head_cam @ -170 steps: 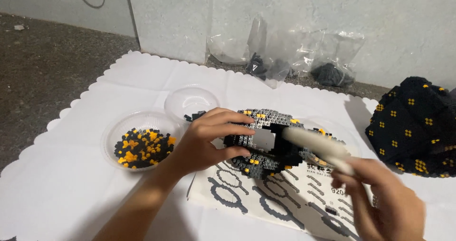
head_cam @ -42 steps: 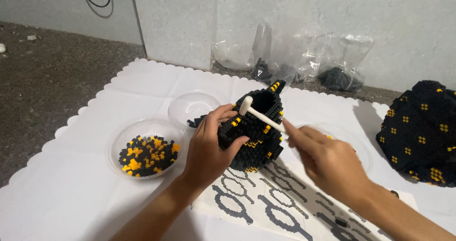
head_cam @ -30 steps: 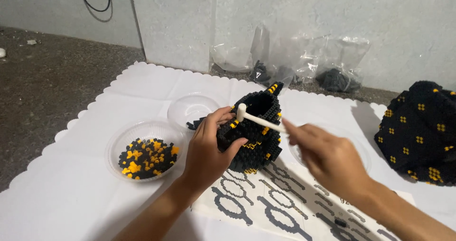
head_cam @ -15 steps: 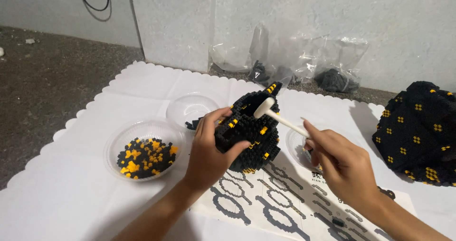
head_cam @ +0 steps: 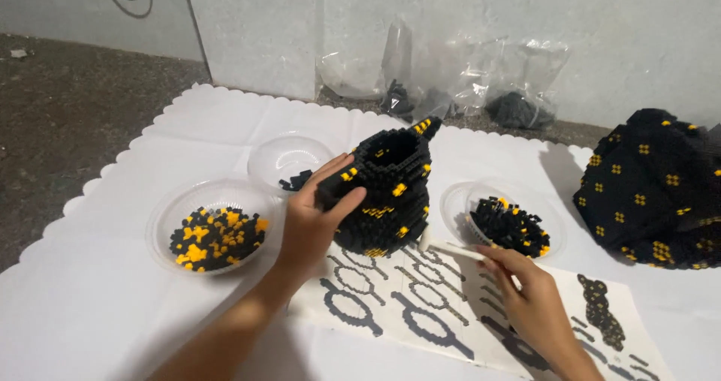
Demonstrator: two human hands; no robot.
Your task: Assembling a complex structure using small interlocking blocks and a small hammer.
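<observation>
My left hand (head_cam: 314, 216) grips the side of a hollow black block model with yellow spots (head_cam: 389, 193), which stands upright on a printed instruction sheet (head_cam: 451, 306). My right hand (head_cam: 529, 302) rests low on the sheet at the right, fingers closed on the handle of a small white hammer (head_cam: 451, 249). The hammer's head lies on the sheet beside the model's base. A clear bowl of black and yellow blocks (head_cam: 511, 223) sits just beyond that hand.
A larger clear bowl of black and yellow pieces (head_cam: 214, 231) and a nearly empty clear bowl (head_cam: 289, 163) stand at the left on the white scalloped cloth (head_cam: 113, 306). A big black spotted block shape (head_cam: 653, 189) sits far right. Plastic bags (head_cam: 466, 77) lie by the wall.
My right hand has lowered the hammer from the top of the model down onto the sheet. My left hand has stood the model upright and keeps holding it.
</observation>
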